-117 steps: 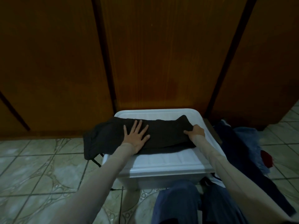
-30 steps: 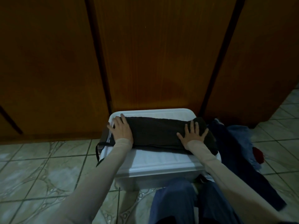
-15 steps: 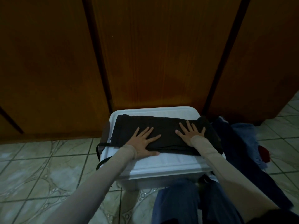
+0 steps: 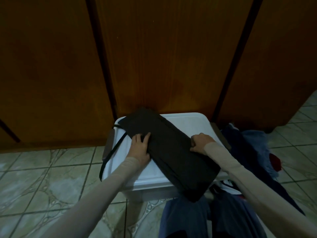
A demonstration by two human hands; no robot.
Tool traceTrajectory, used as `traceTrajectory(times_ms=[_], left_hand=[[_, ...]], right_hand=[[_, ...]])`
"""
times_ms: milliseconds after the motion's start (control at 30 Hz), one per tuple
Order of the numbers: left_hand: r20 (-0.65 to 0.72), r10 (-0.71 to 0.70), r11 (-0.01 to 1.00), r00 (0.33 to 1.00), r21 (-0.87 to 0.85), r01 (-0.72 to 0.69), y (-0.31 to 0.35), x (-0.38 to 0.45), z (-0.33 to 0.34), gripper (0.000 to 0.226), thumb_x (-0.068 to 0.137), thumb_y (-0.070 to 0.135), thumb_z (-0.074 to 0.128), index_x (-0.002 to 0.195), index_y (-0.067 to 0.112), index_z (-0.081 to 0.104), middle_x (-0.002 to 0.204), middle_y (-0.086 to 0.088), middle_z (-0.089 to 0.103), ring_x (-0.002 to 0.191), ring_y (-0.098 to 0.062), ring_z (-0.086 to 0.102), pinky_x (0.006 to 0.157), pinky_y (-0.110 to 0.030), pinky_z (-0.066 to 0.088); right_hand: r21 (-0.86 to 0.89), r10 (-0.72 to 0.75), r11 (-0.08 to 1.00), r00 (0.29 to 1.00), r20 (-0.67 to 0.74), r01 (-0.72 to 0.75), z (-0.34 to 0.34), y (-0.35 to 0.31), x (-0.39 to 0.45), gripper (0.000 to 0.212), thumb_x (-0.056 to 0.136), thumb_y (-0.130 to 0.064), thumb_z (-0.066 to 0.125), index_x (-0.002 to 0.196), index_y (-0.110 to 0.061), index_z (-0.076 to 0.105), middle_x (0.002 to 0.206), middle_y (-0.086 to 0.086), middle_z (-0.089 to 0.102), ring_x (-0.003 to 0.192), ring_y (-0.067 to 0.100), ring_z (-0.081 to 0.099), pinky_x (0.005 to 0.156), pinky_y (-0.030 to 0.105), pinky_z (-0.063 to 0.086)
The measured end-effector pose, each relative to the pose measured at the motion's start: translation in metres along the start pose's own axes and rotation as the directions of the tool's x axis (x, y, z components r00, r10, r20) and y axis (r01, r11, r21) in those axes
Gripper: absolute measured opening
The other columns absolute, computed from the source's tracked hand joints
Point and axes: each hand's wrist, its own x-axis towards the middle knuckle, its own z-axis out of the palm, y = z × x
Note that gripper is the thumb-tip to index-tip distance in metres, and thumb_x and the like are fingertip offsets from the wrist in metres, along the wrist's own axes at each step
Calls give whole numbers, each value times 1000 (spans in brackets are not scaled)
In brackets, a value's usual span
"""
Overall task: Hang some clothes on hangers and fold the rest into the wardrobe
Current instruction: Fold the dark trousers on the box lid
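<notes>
A folded dark garment (image 4: 169, 152) lies diagonally on the lid of a white plastic bin (image 4: 187, 122), one end at the far left corner, the other overhanging the near right edge. My left hand (image 4: 139, 148) grips its left long edge, fingers tucked over the fabric. My right hand (image 4: 201, 141) pinches the right long edge. A dark drawstring (image 4: 112, 152) trails off the bin's left side. The closed wooden wardrobe doors (image 4: 163, 57) stand right behind the bin.
A heap of blue and dark clothes (image 4: 253, 148) with a red piece (image 4: 274, 163) lies on the tiled floor right of the bin. My knees in blue trousers (image 4: 197, 219) are just in front of the bin. Patterned floor tiles (image 4: 42, 186) spread to the left.
The garment was lying straight across the lid under my flat hands. Now both hands hold its long edges and it has turned diagonally, with its near end over the bin's front right edge.
</notes>
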Motion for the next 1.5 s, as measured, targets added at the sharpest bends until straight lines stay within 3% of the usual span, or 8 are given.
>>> traceTrajectory(times_ms=[200,467,633,833,1033,1233,1333,1500], left_hand=[[291,78,986,954,117,-116,-1,15,-1,78,94,31,52,149,34,-4,156,-11,-19,142,-33,-20,116,-47,1],[76,-64,939,995,343,34,-4,23,-14,66,100,28,35,150,24,-7,157,-16,-4,145,-30,-3,115,-51,13],[-2,324,931,946,180,-318,-49,-22,-8,63,98,24,41,149,32,5,156,-6,14,143,-25,17,116,-43,20],[112,443,895,889,0,-446,-50,-51,-7,69,93,44,44,141,43,-5,158,0,7,130,-21,40,107,-34,38],[158,446,891,881,15,-454,-51,-51,-4,83,70,86,10,141,46,-3,158,0,9,130,-19,37,109,-32,31],[-47,180,949,982,-254,-186,-27,-53,-3,48,96,31,35,130,2,52,130,-20,52,117,-35,50,102,-43,39],[45,-174,656,984,-739,150,-9,-46,-7,25,96,23,49,108,3,60,105,-16,61,103,-34,57,95,-45,44],[-5,-312,707,950,-669,229,0,-36,-13,40,95,21,52,56,13,48,60,-2,46,62,-14,44,62,-21,28]], right_hand=[[118,7,993,985,173,-28,-1,3,-11,22,92,-23,57,107,-8,60,113,10,62,94,17,56,84,26,41],[582,-212,813,937,279,10,12,-6,-34,16,91,-8,57,76,-10,53,55,0,63,45,9,58,55,20,47],[288,-265,875,884,-386,388,39,23,-38,32,87,-1,51,113,-20,54,108,5,59,95,21,57,80,32,45],[-234,-576,816,702,-420,529,66,33,-34,89,75,0,69,147,-24,24,152,6,29,113,27,56,85,42,50],[-126,-642,755,686,-342,644,69,28,-31,74,81,-7,68,142,-25,31,142,4,46,123,27,51,101,42,44],[527,-250,776,936,-247,346,64,16,-43,31,93,-25,55,122,-15,55,117,10,59,108,23,55,103,34,37],[743,-43,652,986,-161,150,54,7,-40,47,95,-48,39,98,-6,59,96,9,60,86,21,57,85,31,40],[837,127,545,982,-137,46,49,-2,-25,50,95,-42,45,104,4,61,105,17,63,96,30,59,89,36,46]])
